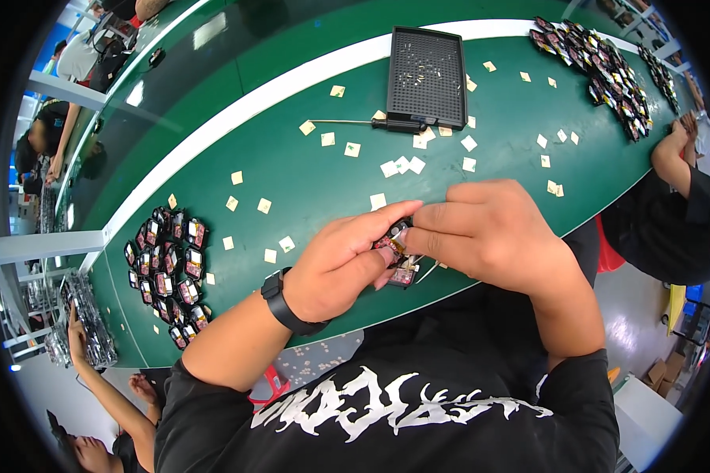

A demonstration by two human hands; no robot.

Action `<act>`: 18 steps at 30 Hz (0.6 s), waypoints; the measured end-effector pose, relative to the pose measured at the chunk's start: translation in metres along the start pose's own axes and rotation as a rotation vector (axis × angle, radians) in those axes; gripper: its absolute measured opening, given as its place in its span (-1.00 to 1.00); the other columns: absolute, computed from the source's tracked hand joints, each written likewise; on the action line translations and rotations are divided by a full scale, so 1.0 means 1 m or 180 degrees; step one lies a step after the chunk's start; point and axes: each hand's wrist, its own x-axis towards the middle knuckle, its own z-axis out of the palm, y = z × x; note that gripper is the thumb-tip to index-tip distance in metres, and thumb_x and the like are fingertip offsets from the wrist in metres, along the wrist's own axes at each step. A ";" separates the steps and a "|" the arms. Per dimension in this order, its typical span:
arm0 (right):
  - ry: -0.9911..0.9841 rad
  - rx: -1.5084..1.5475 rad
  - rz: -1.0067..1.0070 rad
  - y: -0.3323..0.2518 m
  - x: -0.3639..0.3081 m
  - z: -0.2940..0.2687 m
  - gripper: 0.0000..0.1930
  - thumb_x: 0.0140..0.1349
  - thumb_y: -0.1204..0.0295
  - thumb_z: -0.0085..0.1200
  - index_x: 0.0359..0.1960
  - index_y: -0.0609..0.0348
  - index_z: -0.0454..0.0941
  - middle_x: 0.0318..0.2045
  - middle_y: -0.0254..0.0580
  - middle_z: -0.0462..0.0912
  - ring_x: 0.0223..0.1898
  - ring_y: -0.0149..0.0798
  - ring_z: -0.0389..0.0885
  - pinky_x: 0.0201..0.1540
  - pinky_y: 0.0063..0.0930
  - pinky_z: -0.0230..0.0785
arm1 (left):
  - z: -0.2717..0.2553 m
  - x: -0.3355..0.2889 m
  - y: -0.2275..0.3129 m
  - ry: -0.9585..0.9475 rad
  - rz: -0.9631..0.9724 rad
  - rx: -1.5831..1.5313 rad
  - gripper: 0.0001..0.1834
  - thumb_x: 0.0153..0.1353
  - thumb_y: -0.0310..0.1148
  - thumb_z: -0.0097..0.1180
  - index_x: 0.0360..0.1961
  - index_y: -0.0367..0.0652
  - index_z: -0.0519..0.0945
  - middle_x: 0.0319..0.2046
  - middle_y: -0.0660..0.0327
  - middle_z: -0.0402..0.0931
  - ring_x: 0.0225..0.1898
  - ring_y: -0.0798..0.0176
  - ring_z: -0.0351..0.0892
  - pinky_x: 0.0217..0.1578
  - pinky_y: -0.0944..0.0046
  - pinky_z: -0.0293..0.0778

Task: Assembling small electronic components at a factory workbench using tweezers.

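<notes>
Close to the table's near edge, my left hand (339, 260) is closed around a small black electronic device (403, 276) with a red circuit board and a silvery part. A dark watch band circles my left wrist. My right hand (489, 232) meets it from the other side, its fingers pinched together against the device's upper part. Most of the device is hidden by the fingers, and whether the right fingertips hold a smaller piece cannot be seen. A thin pale strip or wire (427, 273) shows beside the device, under my right hand.
A black gridded tray (427, 98) with small brass-coloured bits lies ahead, a screwdriver (400, 124) at its near edge. Cream paper squares (353, 149) dot the green table (308, 205). Similar devices cluster at left (164, 284) and far right (599, 67). Co-workers' hands (674, 138) show on both sides.
</notes>
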 end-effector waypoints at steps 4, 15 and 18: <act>0.0059 -0.0180 -0.0069 -0.004 0.002 0.002 -0.85 -0.10 0.40 0.22 -0.43 0.04 0.67 -0.52 -0.48 0.50 -0.50 -0.38 0.49 -0.58 -0.45 0.39 | -0.001 -0.001 -0.009 -0.0013 0.0320 0.0063 -0.34 0.23 -0.58 -0.20 0.42 -0.34 0.30 -0.37 0.27 0.48 -0.46 0.45 0.40 -0.41 0.44 0.31; 0.0358 0.1462 0.0801 0.008 -0.003 -0.014 -0.66 -0.04 0.43 0.44 -0.18 0.13 0.69 -0.37 -0.25 0.66 -0.37 -0.15 0.67 -0.38 -0.35 0.55 | 0.003 0.004 -0.003 0.1048 -0.0037 -0.0646 -0.60 0.47 -0.41 0.01 0.28 -0.29 0.43 -0.19 0.13 0.66 -0.54 0.55 0.29 -0.49 0.54 0.26; 0.0150 0.1631 0.1346 -0.003 -0.021 -0.011 -0.60 -0.01 0.29 0.49 -0.15 0.14 0.67 -0.34 -0.15 0.65 -0.38 -0.11 0.67 -0.33 -0.31 0.55 | -0.009 0.012 0.007 0.1403 0.0313 -0.0519 -0.66 0.45 -0.43 -0.01 0.19 -0.27 0.49 -0.25 0.12 0.66 -0.57 0.56 0.27 -0.51 0.53 0.25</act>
